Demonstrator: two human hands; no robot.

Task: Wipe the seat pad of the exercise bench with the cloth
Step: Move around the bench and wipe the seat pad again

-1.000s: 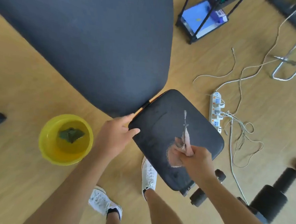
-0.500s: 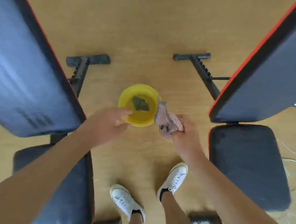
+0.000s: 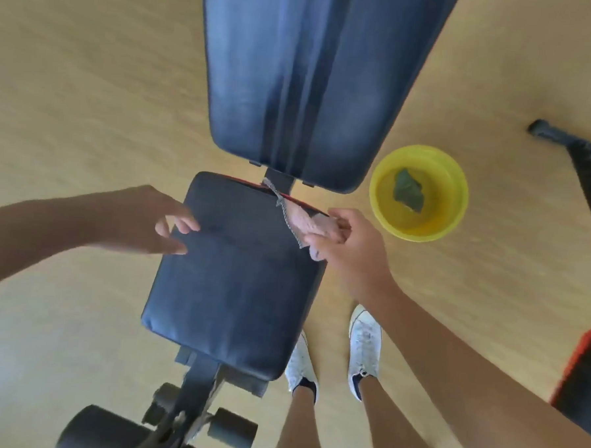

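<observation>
The black seat pad [image 3: 229,289] of an exercise bench lies in the middle of the view, below its long black back pad [image 3: 312,80]. My right hand [image 3: 351,250] grips a bunched pinkish cloth [image 3: 307,224] at the seat pad's upper right corner, and a grey edge of the cloth trails toward the hinge. My left hand [image 3: 147,223] hovers at the pad's upper left edge, fingers spread and holding nothing.
A yellow bowl [image 3: 455,211] of liquid with a dark green cloth [image 3: 407,195] in it stands on the wooden floor to the right. My white shoes [image 3: 365,344] are beside the bench. Part of another bench [image 3: 580,372] shows at right, foam rollers [image 3: 105,433] below.
The view has swung from the floor between two benches to this bench. My right hand brought the cloth from beside the yellow bowl to the seat pad's corner; my left hand moved to the pad's left edge.
</observation>
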